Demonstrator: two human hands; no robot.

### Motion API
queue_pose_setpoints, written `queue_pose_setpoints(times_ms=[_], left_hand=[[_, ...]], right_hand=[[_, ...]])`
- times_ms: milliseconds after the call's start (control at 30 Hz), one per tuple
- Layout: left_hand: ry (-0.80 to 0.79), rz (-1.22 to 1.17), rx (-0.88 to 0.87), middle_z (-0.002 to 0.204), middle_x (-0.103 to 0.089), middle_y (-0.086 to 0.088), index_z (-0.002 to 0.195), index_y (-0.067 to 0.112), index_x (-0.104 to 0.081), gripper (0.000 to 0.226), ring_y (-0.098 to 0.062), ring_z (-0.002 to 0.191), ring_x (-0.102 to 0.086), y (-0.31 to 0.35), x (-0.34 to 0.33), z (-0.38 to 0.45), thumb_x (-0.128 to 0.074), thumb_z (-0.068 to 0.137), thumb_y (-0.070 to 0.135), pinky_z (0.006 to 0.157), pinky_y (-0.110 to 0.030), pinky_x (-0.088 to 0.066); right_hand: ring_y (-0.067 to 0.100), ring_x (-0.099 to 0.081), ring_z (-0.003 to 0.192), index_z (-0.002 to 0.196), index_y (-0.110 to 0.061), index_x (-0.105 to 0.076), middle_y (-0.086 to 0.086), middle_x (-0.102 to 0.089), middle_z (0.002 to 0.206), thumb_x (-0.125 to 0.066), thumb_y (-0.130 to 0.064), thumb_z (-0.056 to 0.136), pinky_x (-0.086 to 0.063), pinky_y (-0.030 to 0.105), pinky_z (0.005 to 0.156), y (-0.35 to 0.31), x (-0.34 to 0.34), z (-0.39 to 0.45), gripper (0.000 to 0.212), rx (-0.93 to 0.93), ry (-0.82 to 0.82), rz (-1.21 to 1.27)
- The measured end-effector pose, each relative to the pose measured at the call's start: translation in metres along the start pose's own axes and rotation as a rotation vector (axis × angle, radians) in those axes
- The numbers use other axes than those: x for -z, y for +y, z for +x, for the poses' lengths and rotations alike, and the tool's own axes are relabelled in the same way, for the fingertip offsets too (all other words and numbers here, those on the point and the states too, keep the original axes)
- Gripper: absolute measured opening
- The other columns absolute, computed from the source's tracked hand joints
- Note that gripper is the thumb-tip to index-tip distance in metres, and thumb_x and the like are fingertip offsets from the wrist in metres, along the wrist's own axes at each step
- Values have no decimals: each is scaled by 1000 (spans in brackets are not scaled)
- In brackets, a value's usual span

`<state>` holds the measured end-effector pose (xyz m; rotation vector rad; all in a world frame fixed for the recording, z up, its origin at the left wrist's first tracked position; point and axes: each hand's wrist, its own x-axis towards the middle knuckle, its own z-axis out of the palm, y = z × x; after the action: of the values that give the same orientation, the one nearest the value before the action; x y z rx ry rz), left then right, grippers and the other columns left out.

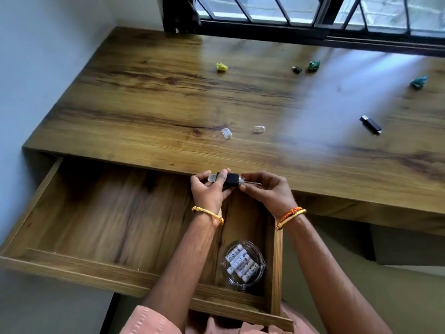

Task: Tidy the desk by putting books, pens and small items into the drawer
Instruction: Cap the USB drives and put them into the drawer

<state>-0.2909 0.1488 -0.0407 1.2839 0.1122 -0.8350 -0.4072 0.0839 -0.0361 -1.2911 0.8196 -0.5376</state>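
Both hands, L (209,189) & R (267,189), pinch black USB stick (231,178) over open drawer (101,213).

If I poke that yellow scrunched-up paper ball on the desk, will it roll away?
The yellow paper ball is crumpled and lumpy, so it would probably tumble briefly and stop. It looks very light, so a poke may skid it across the smooth desk. Squeezed, it likely squashes rather than breaks.

Left hand (209,189) and right hand (266,192) pinch a black stick (231,179), seemingly clear-capped, above the open drawer (101,213).
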Motion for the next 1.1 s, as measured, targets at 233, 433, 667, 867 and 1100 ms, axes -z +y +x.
queue_pose_setpoints(times_ms=[233,433,667,867,1100], left_hand=[[-87,35,-2,110,-64,-26,97,19,-40,36,-30,100,-67,11,12,13,-67,82,1,71,-41,-59],[-146,106,-19,114,-62,-26,97,22,-43,40,-29,98,-67,16,19,26,-73,78,6,76,-43,-58],[-242,117,-26,110,-63,-28,96,21,-40,40,-31,96,-68,34,16,35,-72,78,4,74,-43,-58],[-289,99,-29,111,-63,-27,98,21,-40,42,-28,94,-69,38,25,41,-73,76,8,70,-37,-58],[-191,60,-44,108,-63,-27,93,21,-40,38,-28,91,-68,48,24,55,-69,80,1,70,-38,-60]], right_hand=[[20,-67,100,102,-7,-69,12,-71,105,-71,0,75,-55,31,88,2,-17,-4,28,-44,96,93],[23,-69,98,95,-10,-72,12,-73,99,-75,0,72,-56,30,85,4,-31,-1,25,-59,183,133],[9,-71,83,88,-10,-73,-3,-74,85,-74,2,71,-55,17,70,-9,-44,7,21,60,285,25],[10,-70,86,89,-11,-72,1,-73,89,-73,3,73,-56,20,72,-7,-55,7,21,108,292,15],[20,-70,85,96,-9,-69,11,-71,92,-71,-6,79,-58,27,75,-6,-49,24,17,118,440,10]])
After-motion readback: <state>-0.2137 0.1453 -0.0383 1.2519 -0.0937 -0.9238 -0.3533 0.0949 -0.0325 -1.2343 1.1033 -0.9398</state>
